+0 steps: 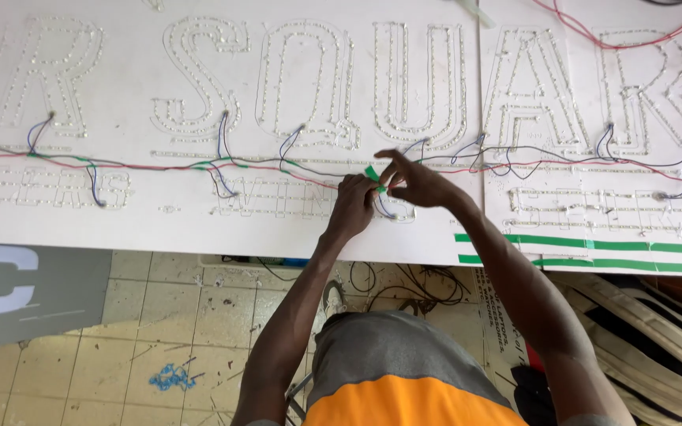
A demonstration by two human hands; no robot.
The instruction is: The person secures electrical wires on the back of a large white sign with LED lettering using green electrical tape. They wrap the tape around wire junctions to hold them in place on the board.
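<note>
While both hands worked at the middle of the white sign board [199,221], the left hand [354,207] was curled closed, its fingertips pinching a short strip of green tape [373,177] against the wire bundle [278,166]. The right hand [418,181] was partly closed: thumb and forefinger met on the same tape at the wires, the remaining fingers spread upward. The tape was bright green, narrow and glossy, and sat at the join of the two hands, just below the large outlined letters [305,83].

The board was matte white, flat and rigid, resting as two panels with a seam to the right of the hands. Letter shapes were traced in rows of small clear bulbs, giving a bumpy, beaded texture. Thin red, green, blue and grey wires ran horizontally across the board, with short blue loops [221,134] rising to the letters. More green tape wraps showed at intervals along the run. Two long green tape stripes [593,254] lay flat near the lower edge of the right panel.

Below the board, the tiled floor [183,331] was pale, gritty and littered with wire scraps; a small cluster of blue bits [171,377] lay on it. A grey panel [33,292] sat at the left.
</note>
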